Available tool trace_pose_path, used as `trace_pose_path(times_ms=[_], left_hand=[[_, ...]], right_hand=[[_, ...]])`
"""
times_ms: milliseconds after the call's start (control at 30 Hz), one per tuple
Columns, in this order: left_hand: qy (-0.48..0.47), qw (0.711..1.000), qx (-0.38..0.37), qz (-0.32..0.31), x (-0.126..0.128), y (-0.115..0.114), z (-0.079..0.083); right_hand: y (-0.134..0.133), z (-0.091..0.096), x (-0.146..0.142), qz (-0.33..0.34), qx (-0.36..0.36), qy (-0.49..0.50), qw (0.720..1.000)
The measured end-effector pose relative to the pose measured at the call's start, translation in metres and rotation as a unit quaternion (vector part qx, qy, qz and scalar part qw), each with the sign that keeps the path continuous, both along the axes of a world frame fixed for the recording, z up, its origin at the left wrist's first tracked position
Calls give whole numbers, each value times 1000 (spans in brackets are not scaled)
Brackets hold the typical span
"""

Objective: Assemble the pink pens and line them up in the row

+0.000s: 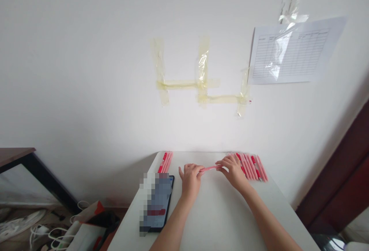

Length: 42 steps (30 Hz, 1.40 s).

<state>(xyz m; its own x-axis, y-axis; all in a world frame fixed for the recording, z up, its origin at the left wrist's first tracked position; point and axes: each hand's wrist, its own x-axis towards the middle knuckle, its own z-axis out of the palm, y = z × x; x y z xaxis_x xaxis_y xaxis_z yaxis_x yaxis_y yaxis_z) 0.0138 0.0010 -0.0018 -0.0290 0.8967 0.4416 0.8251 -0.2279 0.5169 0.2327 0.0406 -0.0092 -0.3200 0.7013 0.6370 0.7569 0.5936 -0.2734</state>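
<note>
Both hands pinch one slim pink plastic pen (210,168) above the smooth white table (219,212): left hand (190,178) and right hand (233,170) grip its opposite ends. A row of matching pink pens (252,166) lies just right of that pen.

On the table (219,220): phone (161,205) at left, pen group (165,162) behind it, pen row (253,166) right.

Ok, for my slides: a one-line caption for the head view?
Left hand and right hand hold a pink pen at a table, between left row and right row of pens.
</note>
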Motion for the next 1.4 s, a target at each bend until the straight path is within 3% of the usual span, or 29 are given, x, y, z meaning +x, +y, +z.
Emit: trace_pose_path(times_ms=[200, 467, 967, 1400], left_hand=[[-4, 1000, -3, -3, -1, -1, 3], [18, 1000, 8, 3, -4, 1, 3], [5, 1000, 16, 13, -1, -2, 5], [0, 1000, 7, -6, -1, 0, 6]], right_hand=[[-2, 3, 0, -18, -12, 30, 999], [-4, 9, 0, 13, -51, 20, 998], [-2, 1, 0, 14, -86, 40, 995], [-4, 7, -5, 20, -112, 49, 992]])
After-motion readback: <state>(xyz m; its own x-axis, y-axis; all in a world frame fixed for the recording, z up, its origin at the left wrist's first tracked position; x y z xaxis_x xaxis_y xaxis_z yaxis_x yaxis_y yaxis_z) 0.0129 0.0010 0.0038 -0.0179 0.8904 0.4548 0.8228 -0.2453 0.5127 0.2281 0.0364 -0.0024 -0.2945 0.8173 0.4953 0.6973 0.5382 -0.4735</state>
